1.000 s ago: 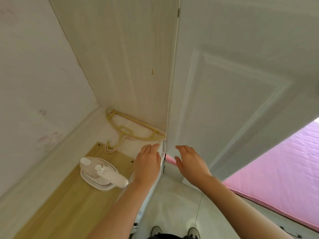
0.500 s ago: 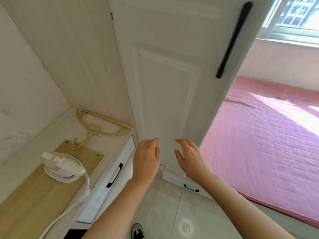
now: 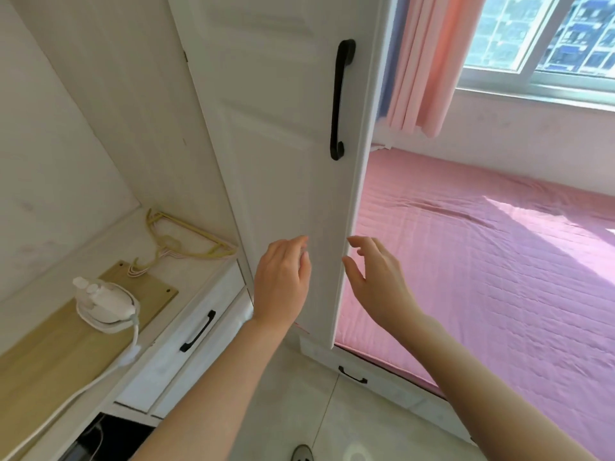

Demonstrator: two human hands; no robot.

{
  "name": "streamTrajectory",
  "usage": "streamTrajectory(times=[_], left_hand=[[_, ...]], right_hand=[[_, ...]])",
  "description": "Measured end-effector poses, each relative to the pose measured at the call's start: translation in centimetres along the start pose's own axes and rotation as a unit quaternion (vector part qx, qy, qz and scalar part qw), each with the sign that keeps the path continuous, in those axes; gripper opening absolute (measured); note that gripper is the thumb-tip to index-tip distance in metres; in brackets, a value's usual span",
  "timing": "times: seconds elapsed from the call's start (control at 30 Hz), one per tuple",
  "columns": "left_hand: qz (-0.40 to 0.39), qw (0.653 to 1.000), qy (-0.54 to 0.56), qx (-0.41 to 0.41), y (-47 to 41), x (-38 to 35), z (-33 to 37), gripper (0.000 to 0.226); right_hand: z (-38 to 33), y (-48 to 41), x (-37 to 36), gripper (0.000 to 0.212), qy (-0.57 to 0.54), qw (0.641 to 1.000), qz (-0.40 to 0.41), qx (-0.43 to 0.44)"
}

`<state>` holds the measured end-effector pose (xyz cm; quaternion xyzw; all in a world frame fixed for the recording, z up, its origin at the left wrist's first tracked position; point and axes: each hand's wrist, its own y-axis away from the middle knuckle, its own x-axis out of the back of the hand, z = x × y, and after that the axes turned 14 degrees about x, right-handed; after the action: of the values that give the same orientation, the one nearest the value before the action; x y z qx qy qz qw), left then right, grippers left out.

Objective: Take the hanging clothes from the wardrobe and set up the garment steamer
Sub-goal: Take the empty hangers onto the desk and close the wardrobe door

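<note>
Two empty hangers (image 3: 186,242) lie beside the steamer (image 3: 104,302).

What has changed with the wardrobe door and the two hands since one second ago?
The wardrobe door has swung, so its black handle now shows. Both hands have moved from the hinge side to its free edge: left hand on the panel, right hand open beside it. Garment steamer and hangers lie unmoved.

No readable text or labels.

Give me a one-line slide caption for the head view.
Both hands, left hand and right hand, open at the white wardrobe door; garment steamer sits inside.
</note>
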<state>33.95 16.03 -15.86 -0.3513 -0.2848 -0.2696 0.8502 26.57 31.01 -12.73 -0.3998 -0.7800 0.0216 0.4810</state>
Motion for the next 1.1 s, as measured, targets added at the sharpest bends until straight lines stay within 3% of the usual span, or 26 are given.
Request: streamTrajectory(times=[0.33,0.57,0.67,1.1], left_hand=[[0.028,0.996,0.063,-0.053,-7.8,0.7,4.0,0.049],[0.033,0.986,0.089,-0.137,-11.1,-0.8,4.9,0.064],[0.052,0.982,0.066,-0.168,-12.2,-2.3,4.3,0.068],[0.088,0.982,0.046,-0.158,-14.6,-6.9,4.6,0.062]], right_hand=[[-0.1,-5.9,2.2,0.041,-0.061,0.994,0.086,-0.036],[0.4,-8.0,2.0,0.017,-0.135,0.986,0.096,-0.027],[1.3,-8.3,1.6,0.010,-0.114,0.989,0.096,-0.007],[5.2,-10.3,1.5,0.009,-0.096,0.986,0.134,0.011]])
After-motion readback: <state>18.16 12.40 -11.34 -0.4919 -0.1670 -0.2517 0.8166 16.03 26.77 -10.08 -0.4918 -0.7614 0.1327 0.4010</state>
